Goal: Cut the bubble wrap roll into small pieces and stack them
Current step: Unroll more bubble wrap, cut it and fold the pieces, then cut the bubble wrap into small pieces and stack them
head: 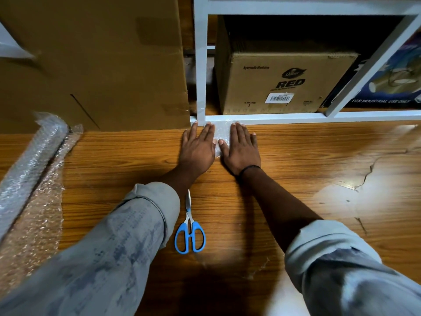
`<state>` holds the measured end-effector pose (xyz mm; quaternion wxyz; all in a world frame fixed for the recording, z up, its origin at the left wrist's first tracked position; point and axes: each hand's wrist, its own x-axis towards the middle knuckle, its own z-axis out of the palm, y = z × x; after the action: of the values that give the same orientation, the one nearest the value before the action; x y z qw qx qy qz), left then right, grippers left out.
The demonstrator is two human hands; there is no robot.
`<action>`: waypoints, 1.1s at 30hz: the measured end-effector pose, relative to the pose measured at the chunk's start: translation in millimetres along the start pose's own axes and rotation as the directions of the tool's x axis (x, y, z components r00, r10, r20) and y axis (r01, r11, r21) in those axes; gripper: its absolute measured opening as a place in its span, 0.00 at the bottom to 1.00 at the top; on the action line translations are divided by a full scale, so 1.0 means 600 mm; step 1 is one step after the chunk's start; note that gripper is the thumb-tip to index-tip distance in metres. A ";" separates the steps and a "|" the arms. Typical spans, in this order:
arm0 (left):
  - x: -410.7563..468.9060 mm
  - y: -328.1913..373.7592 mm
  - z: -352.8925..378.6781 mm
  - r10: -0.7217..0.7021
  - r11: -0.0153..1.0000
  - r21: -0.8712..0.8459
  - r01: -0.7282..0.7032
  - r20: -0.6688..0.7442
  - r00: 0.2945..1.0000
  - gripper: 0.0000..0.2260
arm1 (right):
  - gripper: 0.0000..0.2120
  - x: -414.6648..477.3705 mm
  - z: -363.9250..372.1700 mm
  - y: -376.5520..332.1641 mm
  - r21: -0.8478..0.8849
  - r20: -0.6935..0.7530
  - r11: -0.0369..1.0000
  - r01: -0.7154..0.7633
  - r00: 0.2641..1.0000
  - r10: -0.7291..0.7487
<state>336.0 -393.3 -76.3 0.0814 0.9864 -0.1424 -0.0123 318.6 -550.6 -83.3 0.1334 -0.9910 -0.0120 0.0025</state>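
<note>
A small piece of clear bubble wrap [222,131] lies flat on the wooden floor, up against the white shelf frame. My left hand [198,149] and my right hand [240,148] press down on it side by side, palms flat and fingers straight. Most of the piece is hidden under them, so I cannot tell if it is a single sheet or a stack. Blue-handled scissors [189,233] lie shut on the floor between my forearms, blades pointing away from me. The bubble wrap roll [34,160] lies at the far left, with a loose sheet [38,213] spread beside it.
A large brown carton [95,65] stands at the back left. The white shelf frame [296,119] holds a "RED" cardboard box [273,87] and a dark printed box [391,83]. The wooden floor [330,160] has a crack at the right.
</note>
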 end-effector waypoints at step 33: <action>-0.002 0.003 -0.008 -0.006 1.000 -0.012 0.007 0.029 1.000 0.27 | 0.32 -0.002 -0.001 -0.020 -0.038 -0.011 0.997 0.065 0.998 -0.065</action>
<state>334.5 -394.0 -71.2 0.0853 0.9860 -0.1403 -0.0277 317.0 -539.0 -79.7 0.1147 -0.9924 -0.0436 -0.0080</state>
